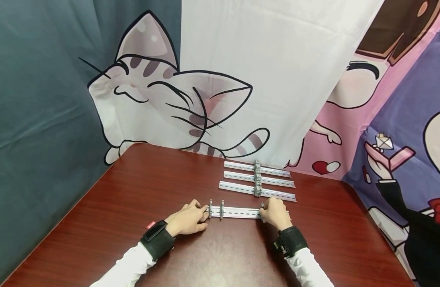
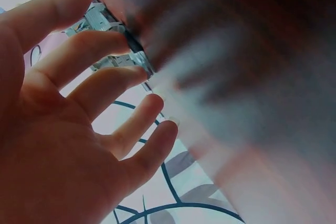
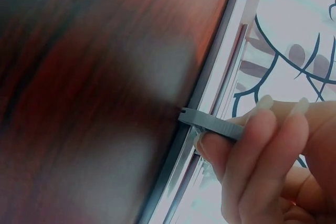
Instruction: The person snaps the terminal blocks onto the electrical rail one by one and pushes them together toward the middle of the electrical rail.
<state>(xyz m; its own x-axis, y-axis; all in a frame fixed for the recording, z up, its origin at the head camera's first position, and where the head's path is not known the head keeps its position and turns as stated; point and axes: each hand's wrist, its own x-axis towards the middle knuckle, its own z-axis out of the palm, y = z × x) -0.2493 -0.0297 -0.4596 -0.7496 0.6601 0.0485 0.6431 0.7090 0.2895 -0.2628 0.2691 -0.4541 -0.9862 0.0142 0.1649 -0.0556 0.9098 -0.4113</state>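
Observation:
A silver slotted DIN rail (image 1: 239, 213) lies near the middle of the table, with two grey rail clips standing upright near its left end, the outer clip (image 1: 210, 209) and the inner clip (image 1: 221, 209). My left hand (image 1: 188, 218) is at that end, its fingers spread and slightly bent in the left wrist view; contact with the rail is hard to tell. Toward the rail's right end, my right hand (image 1: 276, 214) pinches a third grey clip (image 3: 212, 123) between thumb and fingers. That clip sits across the rail in the right wrist view. The hand covers part of the rail's right end.
Behind the front rail lie three more DIN rails, the nearest (image 1: 237, 187), the middle (image 1: 237, 175) and the farthest (image 1: 237, 165). A row of grey clips (image 1: 257, 178) crosses them. A printed cloth (image 1: 277, 59) hangs behind the reddish-brown table (image 1: 151, 183).

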